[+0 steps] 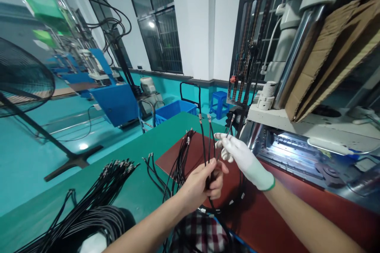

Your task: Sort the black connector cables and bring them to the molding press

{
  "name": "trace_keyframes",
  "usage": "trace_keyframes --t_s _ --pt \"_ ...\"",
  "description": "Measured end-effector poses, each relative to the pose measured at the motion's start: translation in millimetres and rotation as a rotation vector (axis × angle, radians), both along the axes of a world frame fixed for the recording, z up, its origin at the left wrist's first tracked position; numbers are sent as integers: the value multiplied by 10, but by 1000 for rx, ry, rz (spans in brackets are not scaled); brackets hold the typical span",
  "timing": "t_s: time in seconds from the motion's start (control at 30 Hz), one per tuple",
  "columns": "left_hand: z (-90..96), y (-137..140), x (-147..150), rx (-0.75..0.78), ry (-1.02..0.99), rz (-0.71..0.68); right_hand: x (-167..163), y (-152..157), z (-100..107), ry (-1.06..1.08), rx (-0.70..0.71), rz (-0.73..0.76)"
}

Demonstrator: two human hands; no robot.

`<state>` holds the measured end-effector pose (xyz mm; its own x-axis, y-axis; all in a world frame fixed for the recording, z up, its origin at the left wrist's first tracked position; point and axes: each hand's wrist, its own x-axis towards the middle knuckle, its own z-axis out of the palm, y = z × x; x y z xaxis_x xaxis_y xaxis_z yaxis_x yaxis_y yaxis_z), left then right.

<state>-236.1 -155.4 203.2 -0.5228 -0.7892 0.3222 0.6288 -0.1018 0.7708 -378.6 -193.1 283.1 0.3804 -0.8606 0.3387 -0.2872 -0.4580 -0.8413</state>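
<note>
The bare left hand (202, 185) is clenched around a few black cables (204, 142) held upright above the red mat (178, 158). Just right of them, the gloved right hand (240, 156) pinches one cable's end. A large cable bundle (97, 201) lies left of the mat on the green desk (142, 142).

Glossy black cables (204, 146) with metal tips, white knit glove (246, 162), rough cardboard (329, 55)

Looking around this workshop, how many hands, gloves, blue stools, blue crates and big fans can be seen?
Hands: 2, the bare left hand gripping black cables and the right hand
White gloves: 1, on the right hand
Blue stools: 1
Blue crates: 1
Fans: 1
Total: 6
</note>
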Motion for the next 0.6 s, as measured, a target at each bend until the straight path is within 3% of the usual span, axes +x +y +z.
trace_keyframes --t_s 0.2,0.33,0.43,0.6 --pt "-31 71 14 -53 -34 -97 188 129 244 174 -70 85" --pt "-63 79 22 -50 -6 -122 172 146 250 334 38 206" --pt "-69 79 15 -45 -6 -164 170 158 270 335 118 267" --pt "-29 92 31 -75 11 -273 184 199 334 288 123 331"
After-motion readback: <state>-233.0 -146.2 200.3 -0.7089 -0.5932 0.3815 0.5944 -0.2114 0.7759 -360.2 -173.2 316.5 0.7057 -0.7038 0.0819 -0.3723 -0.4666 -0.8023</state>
